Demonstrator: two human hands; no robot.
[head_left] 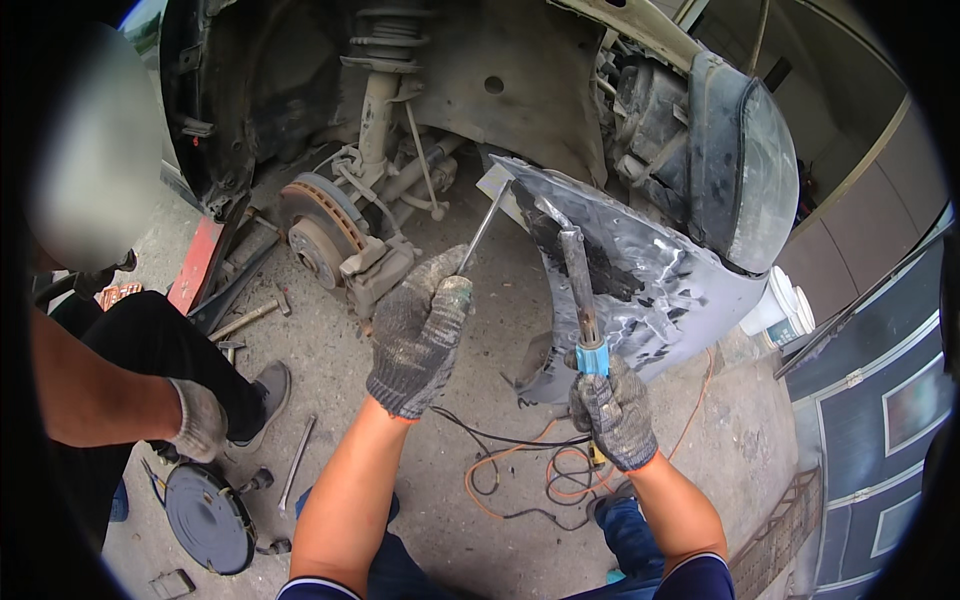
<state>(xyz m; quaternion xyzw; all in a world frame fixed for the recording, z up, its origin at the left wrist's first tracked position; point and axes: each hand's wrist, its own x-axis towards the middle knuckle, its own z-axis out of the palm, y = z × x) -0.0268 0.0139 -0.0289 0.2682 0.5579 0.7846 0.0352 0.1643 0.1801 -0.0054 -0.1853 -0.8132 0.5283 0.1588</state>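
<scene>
You can read no text, number or sign here. On your right side, the white bucket (799, 310) carries a greenish label (784, 331), but this label is too small and blurred for you to make out any word.

I see my gloved left hand (422, 335) near the centre of the frame, gripping a slim metal rod (483, 232); right of centre, my right hand (614, 408) grips a blue-collared tool (580, 285) before the scuffed grey panel (700, 325). A brake disc (318, 240) sits upper left, a co-worker's gloved hand (200, 420) lower left.
</scene>
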